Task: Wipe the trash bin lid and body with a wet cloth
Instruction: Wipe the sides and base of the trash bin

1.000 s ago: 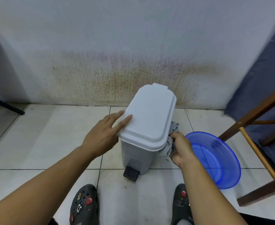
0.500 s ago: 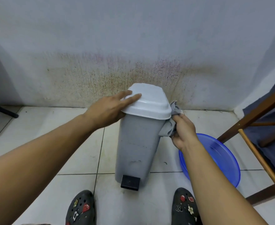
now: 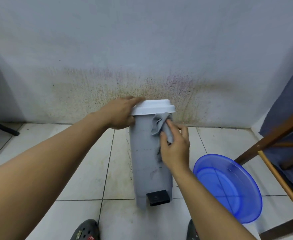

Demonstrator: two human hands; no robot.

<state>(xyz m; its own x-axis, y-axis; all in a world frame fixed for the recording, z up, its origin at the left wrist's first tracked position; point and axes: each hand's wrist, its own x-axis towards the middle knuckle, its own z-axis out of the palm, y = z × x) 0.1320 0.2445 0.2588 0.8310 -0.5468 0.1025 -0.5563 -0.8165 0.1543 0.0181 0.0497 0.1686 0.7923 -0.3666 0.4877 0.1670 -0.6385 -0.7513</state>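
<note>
A grey pedal trash bin (image 3: 145, 163) with a white lid (image 3: 155, 107) stands on the tiled floor in front of the stained wall. Its black pedal (image 3: 158, 197) faces me. My left hand (image 3: 121, 113) grips the left edge of the lid and the bin's upper corner. My right hand (image 3: 174, 148) presses a crumpled grey cloth (image 3: 159, 124) against the upper right of the bin's front, just under the lid.
A blue plastic basin (image 3: 229, 186) sits on the floor right of the bin. A wooden chair frame (image 3: 274, 135) with dark blue fabric stands at the far right. A black leg (image 3: 2, 127) crosses the floor at far left. My two dark shoes (image 3: 85, 230) are at the bottom.
The bin now shows its front more upright as my view dropped. My right hand moved the cloth from the bin's right side onto its front. My left hand shifted to clasp the lid's left edge.
</note>
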